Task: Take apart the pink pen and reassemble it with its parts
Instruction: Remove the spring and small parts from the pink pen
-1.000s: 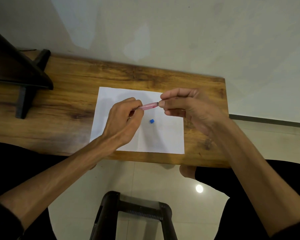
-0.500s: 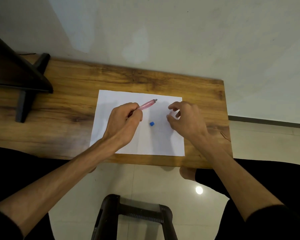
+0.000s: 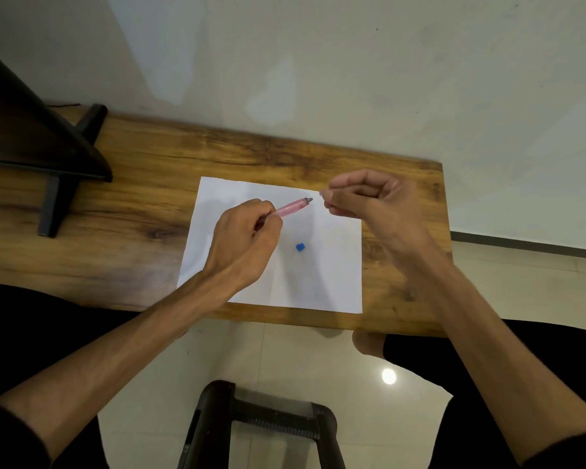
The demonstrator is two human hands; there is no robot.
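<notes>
Nearest to us, at six o'clock, a dark stool frame [image 3: 261,424] stands on the pale tiled floor [image 3: 285,353], with our black-clad knees to either side. Our two bare forearms rise from the lower corners toward the wooden table [image 3: 132,211].

On the table lies a white sheet of paper [image 3: 329,282], and on it, just past its middle, a small blue piece [image 3: 300,247] sits alone, apart from both hands.

Our left hand [image 3: 244,245] is closed around the pink pen [image 3: 290,208], gripping its lower end; the barrel slants up toward two o'clock above the paper, its grey tip free. Our right hand [image 3: 369,201] hovers at two o'clock from the blue piece, fingers curled, thumb and forefinger pinched together just beside the pen's tip. Something small and pale shows at the fingertips, but we cannot tell what it is, nor whether it touches the pen.

Farther off, at ten o'clock, a dark stand [image 3: 48,154] rests on the table's far left. Beyond the table's edge a pale wall [image 3: 352,79] fills the view.
</notes>
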